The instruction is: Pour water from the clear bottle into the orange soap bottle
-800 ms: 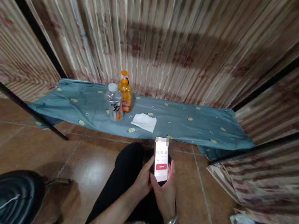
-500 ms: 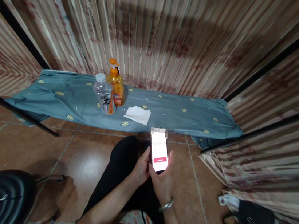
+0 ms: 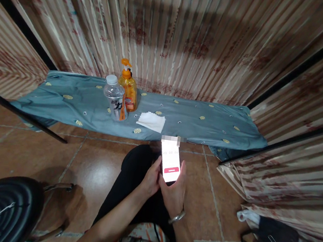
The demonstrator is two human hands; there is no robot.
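A phone (image 3: 170,160) with a bright white screen and a red button is held above my lap, in front of the cloth-covered table (image 3: 202,128). My left hand (image 3: 151,177) grips its left side, and my right hand (image 3: 173,192) is wrapped round its lower right edge. The undersides of the phone and some fingertips are hidden. Beyond the phone, a white cloth (image 3: 151,121) lies flat on the table. To its left stand a clear plastic bottle (image 3: 115,101) with a white cap and, just behind it, an orange pump bottle (image 3: 130,89), both upright.
A round black stool (image 3: 17,197) with white cables (image 3: 4,209) on it is at the lower left. Dark frame poles (image 3: 289,76) and striped curtains (image 3: 172,35) enclose the table. A black bag (image 3: 274,235) lies on the tiled floor at the right.
The view has shifted slightly, so the table and bottles appear a little higher and further right. Both hands keep holding the phone, its position nearly the same.
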